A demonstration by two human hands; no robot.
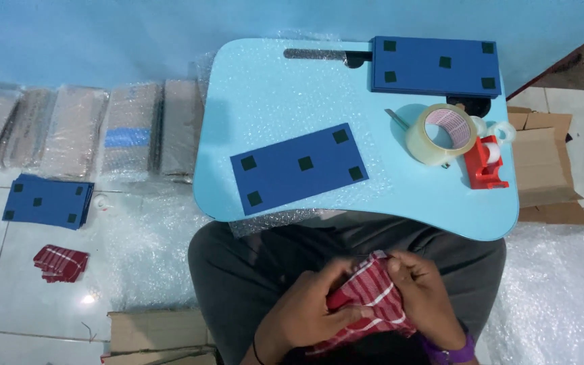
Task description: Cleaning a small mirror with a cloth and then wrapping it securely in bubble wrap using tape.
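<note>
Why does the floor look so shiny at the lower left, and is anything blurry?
Head view: a bright glare spot shows a lamp reflected in the glossy floor tiles; the light is even, with soft shadow under the table; the hands and red cloth look slightly soft; the edges bend a little, like a wide lens.

Both hands hold a red cloth with white stripes (pixel 372 301) over the lap: the left hand (pixel 312 314) grips its lower side, the right hand (pixel 427 290) pinches its upper edge. In front is a light blue surface (pixel 292 94) with a dark blue panel (pixel 299 169) (it has small dark squares), a roll of clear tape (pixel 441 135) and a red tape dispenser (pixel 484 165).
</note>
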